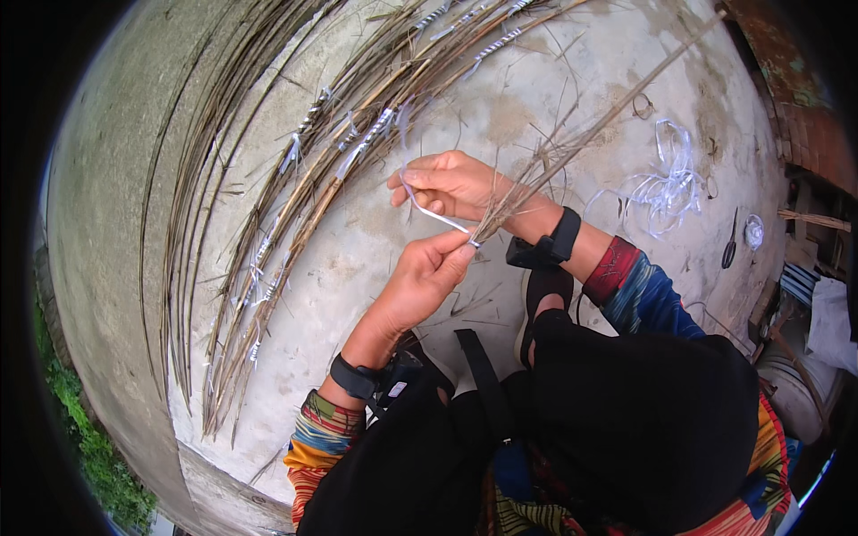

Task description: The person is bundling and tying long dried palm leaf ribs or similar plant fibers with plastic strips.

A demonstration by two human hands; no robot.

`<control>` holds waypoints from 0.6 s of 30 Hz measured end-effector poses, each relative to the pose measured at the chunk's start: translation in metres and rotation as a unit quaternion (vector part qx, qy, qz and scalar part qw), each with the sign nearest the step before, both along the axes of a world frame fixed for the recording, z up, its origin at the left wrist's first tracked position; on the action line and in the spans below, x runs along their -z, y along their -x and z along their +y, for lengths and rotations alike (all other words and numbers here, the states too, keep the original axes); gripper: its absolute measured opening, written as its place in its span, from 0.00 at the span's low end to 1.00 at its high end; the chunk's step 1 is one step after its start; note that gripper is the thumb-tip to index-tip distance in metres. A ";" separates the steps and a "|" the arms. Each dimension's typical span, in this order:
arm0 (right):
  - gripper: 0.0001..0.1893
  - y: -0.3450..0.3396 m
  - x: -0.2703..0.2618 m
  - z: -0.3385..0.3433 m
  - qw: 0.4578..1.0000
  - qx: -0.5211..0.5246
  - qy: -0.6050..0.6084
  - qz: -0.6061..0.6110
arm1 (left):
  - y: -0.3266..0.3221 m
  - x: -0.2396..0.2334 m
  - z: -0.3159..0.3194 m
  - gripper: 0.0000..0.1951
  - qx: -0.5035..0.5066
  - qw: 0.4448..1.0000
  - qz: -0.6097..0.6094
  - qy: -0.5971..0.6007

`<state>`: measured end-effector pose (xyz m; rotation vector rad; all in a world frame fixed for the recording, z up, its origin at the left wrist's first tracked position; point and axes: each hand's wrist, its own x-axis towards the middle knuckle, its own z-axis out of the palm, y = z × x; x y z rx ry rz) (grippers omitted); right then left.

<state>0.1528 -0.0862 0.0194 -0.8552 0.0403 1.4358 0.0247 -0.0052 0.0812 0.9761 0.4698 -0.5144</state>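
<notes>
My left hand (425,275) pinches the near end of a thin bundle of dry twigs (536,177), where white plastic strip wraps around it. From that wrap, the white plastic strip (434,213) runs up to my right hand (454,179), which holds it between thumb and fingers. The strip's loose tail rises beyond my fingertips. The bundle slants away past my right wrist, and one long stem reaches toward the upper right. Beyond my hands, several long stick bundles (315,201) lie on the concrete floor (362,268), bound at intervals with white strip.
Unbound long sticks (177,268) lie farther left. On the right are a tangle of white strip (670,184), scissors (730,244) and a small strip roll (754,232). Assorted items, including a white sack (833,315), stand along the right edge. My shoe (536,295) is below my right wrist.
</notes>
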 end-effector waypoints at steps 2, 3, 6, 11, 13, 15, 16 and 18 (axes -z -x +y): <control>0.16 -0.004 -0.006 -0.018 0.995 0.011 0.073 -0.064 | 0.001 -0.001 0.004 0.12 0.011 0.998 -0.025 -0.063; 0.18 -0.008 -0.012 -0.031 0.982 0.022 0.143 -0.125 | 0.001 -0.001 0.008 0.12 0.005 0.998 -0.024 -0.066; 0.17 -0.025 -0.041 -0.074 0.913 -0.212 0.203 -0.285 | -0.003 0.009 0.015 0.14 -0.028 0.979 -0.095 -0.176; 0.11 0.014 -0.102 -0.057 0.874 -0.028 0.155 -0.461 | 0.004 0.021 0.011 0.11 -0.017 0.932 -0.158 -0.325; 0.10 0.022 -0.100 -0.038 0.793 -0.005 0.149 -0.590 | 0.003 0.023 0.009 0.11 -0.008 0.922 -0.166 -0.349; 0.09 0.023 -0.096 -0.030 0.694 0.018 0.137 -0.706 | 0.001 0.025 0.007 0.09 -0.020 0.901 -0.189 -0.390; 0.09 0.021 -0.089 -0.029 0.701 0.003 0.093 -0.707 | 0.002 0.025 0.007 0.09 -0.019 0.901 -0.191 -0.390; 0.09 0.021 -0.088 -0.028 0.708 -0.014 0.044 -0.705 | 0.006 0.018 0.008 0.09 0.038 0.879 -0.183 -0.438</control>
